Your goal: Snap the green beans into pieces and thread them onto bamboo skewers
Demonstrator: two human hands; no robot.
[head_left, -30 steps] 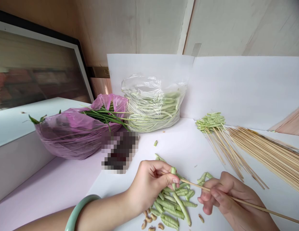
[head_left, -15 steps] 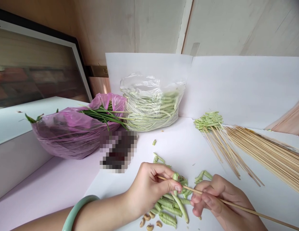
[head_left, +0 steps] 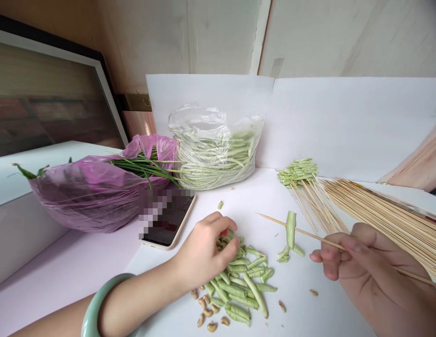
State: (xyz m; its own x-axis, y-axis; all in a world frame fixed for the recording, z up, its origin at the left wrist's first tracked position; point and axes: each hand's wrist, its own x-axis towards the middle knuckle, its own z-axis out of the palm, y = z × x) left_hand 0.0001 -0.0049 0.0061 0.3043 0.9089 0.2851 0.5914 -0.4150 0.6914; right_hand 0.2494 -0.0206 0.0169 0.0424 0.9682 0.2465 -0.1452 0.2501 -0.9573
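Pinching a bamboo skewer (head_left: 323, 239) between closed fingers, the right hand (head_left: 365, 267) aims its tip, carrying a threaded green bean (head_left: 291, 229), leftward toward a cut bean pile (head_left: 235, 281), where the nearer left hand (head_left: 207, 250) curls onto pieces.

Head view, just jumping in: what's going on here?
A person is working at a white surface. Their right hand pinches a bamboo skewer, with a green bean piece at it, while their left hand rests on a pile of cut green beans. Loose skewers lie to the right, and a clear plastic bag of beans stands behind.
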